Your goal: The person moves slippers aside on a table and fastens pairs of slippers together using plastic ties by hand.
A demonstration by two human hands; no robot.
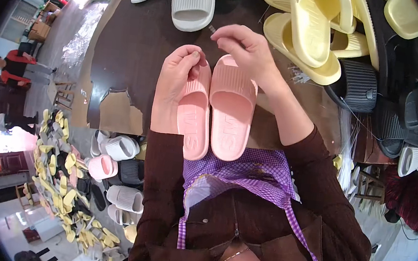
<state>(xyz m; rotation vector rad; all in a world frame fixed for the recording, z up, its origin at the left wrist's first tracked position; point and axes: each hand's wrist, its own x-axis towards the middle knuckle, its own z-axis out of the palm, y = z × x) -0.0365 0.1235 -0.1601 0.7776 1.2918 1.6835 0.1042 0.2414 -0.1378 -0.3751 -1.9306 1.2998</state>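
A pair of pink slide sandals lies side by side before me, heels toward my body: the left slide point(193, 124) and the right slide point(229, 127). My left hand point(179, 74) is closed in a pinch over the toe of the left slide; what its fingertips hold, if anything, is too small to make out. Above the toe of the right slide, my right hand point(245, 50) is closed too, thumb and forefinger together. At its fingertips shows a small thin dark piece point(212, 29), whose kind I cannot tell.
Grey slides point(193, 6) stand at the table's far side, and yellow slides point(311, 34) are heaped at the right beside black slides point(359, 85). A torn cardboard patch point(119, 111) shows on the dark tabletop point(135, 56). Many slides point(68, 182) cover the floor at left; a person point(19, 67) is beyond.
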